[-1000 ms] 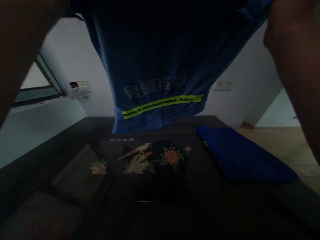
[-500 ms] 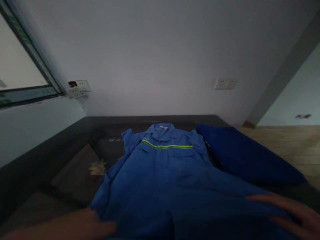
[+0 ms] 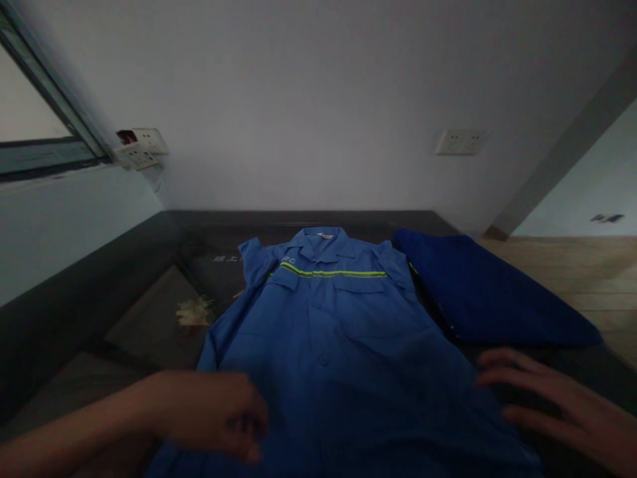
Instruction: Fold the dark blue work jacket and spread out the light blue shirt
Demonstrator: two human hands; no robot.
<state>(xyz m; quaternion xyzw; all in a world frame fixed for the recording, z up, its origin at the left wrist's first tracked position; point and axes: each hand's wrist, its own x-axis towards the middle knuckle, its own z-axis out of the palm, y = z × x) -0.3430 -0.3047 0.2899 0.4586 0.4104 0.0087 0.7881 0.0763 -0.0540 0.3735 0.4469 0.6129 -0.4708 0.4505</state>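
Work surface: a dark, glossy table top (image 3: 99, 312) that runs to the far wall and to the left wall. A pale floral motif (image 3: 193, 312) shows on it, left of the garment, and a line of small light characters lies near the far left of the garment.

Garment: 1 blue work shirt (image 3: 328, 332) lies flat on the table top, front side up, collar toward the far wall, hem toward the person. A yellow-green reflective stripe (image 3: 333, 273) crosses the chest. The left sleeve is laid along the body.

Left hand (image 3: 213, 411): rests on the shirt at its lower left edge, fingers curled inward over the cloth. It cannot be determined whether cloth is pinched between them.

Right hand (image 3: 557, 405): lies flat with fingers spread, at the lower right edge of the shirt, palm down partly on the dark table top.

Adjacent item: 1 folded dark blue garment (image 3: 492, 292) lies on the table top just beside the shirt's right side.

Room: a plain white wall (image 3: 298, 86) stands behind the table and carries 1 socket plate (image 3: 460, 141) at the right. At the left, a window (image 3: 30, 143) sits above a sill, with 2 socket boxes (image 3: 137, 147) at the corner. A wooden floor (image 3: 577, 272) shows to the right. Lighting is dim.
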